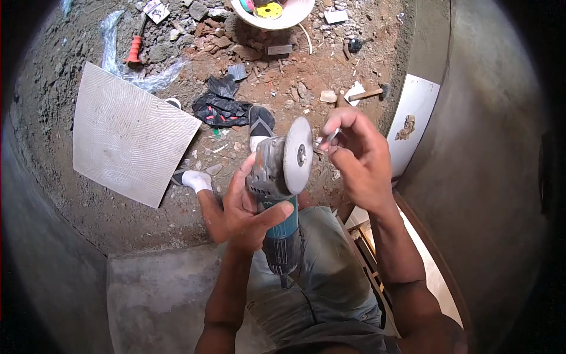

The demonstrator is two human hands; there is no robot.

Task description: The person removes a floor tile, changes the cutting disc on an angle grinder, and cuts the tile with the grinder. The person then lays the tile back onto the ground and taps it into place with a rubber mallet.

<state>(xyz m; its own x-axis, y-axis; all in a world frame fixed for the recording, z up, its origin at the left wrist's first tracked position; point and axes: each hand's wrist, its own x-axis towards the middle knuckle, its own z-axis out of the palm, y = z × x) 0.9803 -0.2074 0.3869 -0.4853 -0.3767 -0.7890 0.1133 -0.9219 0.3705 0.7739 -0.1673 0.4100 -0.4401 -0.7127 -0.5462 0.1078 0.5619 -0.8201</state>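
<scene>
My left hand is wrapped round the body of an angle grinder, which I hold upright above my lap. Its casing is teal and black, with a grey metal head at the top. A thin grey disc sits on the head, facing right, with the spindle showing at its centre. Just right of the disc, my right hand pinches a small, pale, ring-like piece between thumb and fingers. Fingers partly cover that piece, so its exact kind is unclear. The power cord runs down from the grinder over my trousers.
A large tile with ridged adhesive marks lies at left. Ahead are a white bucket holding a yellow disc, a black plastic bag, a hammer, a red-handled tool and rubble. Walls rise on both sides.
</scene>
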